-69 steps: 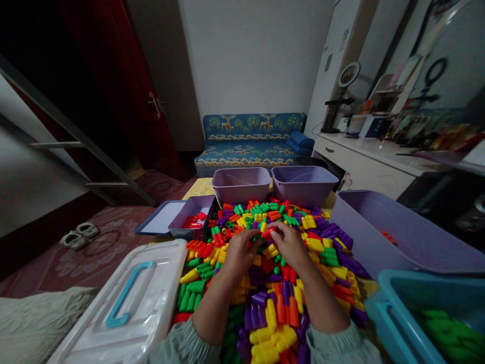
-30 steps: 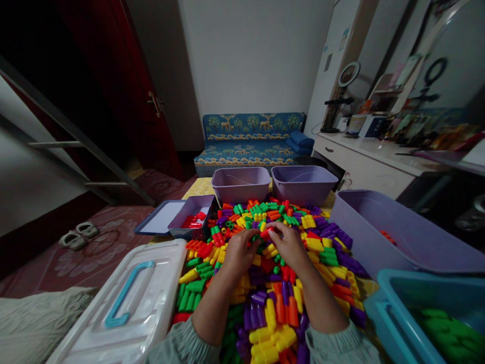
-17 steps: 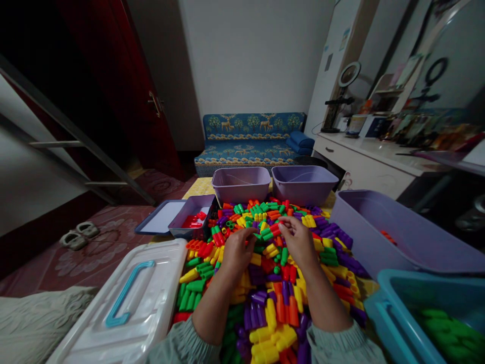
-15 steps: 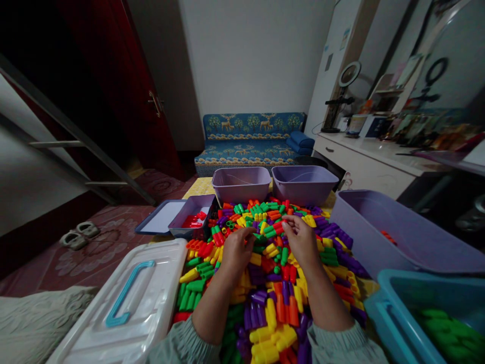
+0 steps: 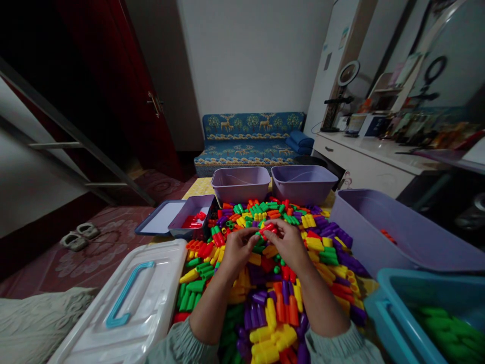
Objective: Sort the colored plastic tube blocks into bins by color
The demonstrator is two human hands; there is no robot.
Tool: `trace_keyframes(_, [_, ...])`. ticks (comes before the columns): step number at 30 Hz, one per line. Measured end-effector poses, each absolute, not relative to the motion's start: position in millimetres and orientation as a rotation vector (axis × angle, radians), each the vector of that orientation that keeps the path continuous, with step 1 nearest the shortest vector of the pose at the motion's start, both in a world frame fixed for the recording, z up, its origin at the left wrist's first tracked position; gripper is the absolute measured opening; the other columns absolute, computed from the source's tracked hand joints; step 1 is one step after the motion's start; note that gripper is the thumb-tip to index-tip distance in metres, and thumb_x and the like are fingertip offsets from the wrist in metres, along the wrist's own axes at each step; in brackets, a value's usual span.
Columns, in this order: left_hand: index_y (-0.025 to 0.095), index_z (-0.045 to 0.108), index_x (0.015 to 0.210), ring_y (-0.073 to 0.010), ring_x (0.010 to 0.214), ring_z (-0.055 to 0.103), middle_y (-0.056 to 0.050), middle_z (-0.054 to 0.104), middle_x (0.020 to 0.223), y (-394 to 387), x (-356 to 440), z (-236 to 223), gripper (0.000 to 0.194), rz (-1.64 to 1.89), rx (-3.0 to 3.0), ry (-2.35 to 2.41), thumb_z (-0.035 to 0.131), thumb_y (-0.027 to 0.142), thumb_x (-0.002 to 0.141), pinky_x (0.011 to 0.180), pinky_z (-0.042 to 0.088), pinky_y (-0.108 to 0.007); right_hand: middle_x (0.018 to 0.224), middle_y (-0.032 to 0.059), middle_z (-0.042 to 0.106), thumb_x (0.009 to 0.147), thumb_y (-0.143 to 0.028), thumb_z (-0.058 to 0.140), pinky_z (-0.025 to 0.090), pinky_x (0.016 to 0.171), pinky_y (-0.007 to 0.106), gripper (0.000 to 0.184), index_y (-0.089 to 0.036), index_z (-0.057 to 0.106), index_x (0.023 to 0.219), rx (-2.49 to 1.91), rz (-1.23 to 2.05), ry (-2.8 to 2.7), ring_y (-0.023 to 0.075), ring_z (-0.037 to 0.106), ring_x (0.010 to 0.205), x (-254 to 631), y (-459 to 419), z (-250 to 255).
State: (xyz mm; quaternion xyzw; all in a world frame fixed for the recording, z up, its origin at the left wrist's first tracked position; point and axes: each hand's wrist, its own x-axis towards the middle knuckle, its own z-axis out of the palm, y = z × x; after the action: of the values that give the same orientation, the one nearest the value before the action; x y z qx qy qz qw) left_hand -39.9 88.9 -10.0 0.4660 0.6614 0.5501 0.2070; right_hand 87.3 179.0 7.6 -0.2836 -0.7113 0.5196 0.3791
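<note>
A wide heap of plastic building blocks [image 5: 261, 318] in red, green, yellow, purple and orange spreads beneath both hands; many are short ribbed tubes. My right hand [image 5: 288, 247] pinches a red building block [image 5: 269, 228] between thumb and fingers over the middle of the heap. Close beside it, my left hand [image 5: 238, 248] has thumb and fingertips pressed together at a small green building block [image 5: 259, 234], mostly covered by the fingers. The two sets of fingertips nearly meet, and whether the red and green pieces are joined cannot be made out.
Two purple bins [image 5: 242, 192] stand behind the heap. A larger purple bin [image 5: 373, 253] and a blue tub [image 5: 397, 298] holding green pieces are at right. At left are a small purple box [image 5: 178, 227] with red pieces and a white lid [image 5: 151, 283] with a blue handle.
My right hand has moved left and brought its red piece up to my left hand. The gap between the hands has narrowed; my left hand has barely moved.
</note>
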Motion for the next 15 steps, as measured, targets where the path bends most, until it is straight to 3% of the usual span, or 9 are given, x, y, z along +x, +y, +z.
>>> trace_keyframes(4, [0.011,0.072,0.097,-0.0205,0.074,0.067,-0.009,0.074,0.083,86,-45,-8,0.024,1.429,1.363,2.144,0.056,0.019,0.081,0.067,0.048,-0.028,0.079,0.0046,0.066,0.076,-0.041,0.058,0.049,0.063,0.029,0.030,-0.017,0.063,0.094,-0.878,1.089,-1.683,0.0183,0.061,0.070,98,194,4])
trace_keyframes(8, [0.014,0.070,0.099,-0.0225,0.086,0.066,-0.010,0.072,0.094,84,-48,-7,0.023,1.387,1.430,2.343,0.054,0.020,0.083,0.075,0.049,-0.031,0.081,0.0047,0.066,0.077,-0.041,0.056,0.047,0.065,0.031,0.027,-0.019,0.064,0.092,-1.101,0.785,-1.777,0.0197,0.060,0.070,114,210,2])
trace_keyframes(11, [0.016,0.070,0.097,-0.0245,0.093,0.063,-0.010,0.069,0.096,82,-50,-8,0.023,1.300,1.523,2.506,0.054,0.017,0.081,0.081,0.048,-0.036,0.082,0.0062,0.067,0.076,-0.030,0.055,0.046,0.068,0.033,0.018,-0.021,0.067,0.087,-1.304,0.557,-1.985,0.0214,0.060,0.074,120,212,1])
trace_keyframes(15, [0.021,0.070,0.098,-0.0252,0.109,0.054,-0.008,0.063,0.114,81,-48,-7,0.038,1.317,1.776,2.497,0.051,0.002,0.071,0.093,0.044,-0.040,0.100,0.0108,0.065,0.071,-0.014,0.054,0.045,0.086,0.036,0.024,-0.018,0.070,0.088,-1.228,0.284,-2.141,0.0258,0.058,0.099,117,212,-4])
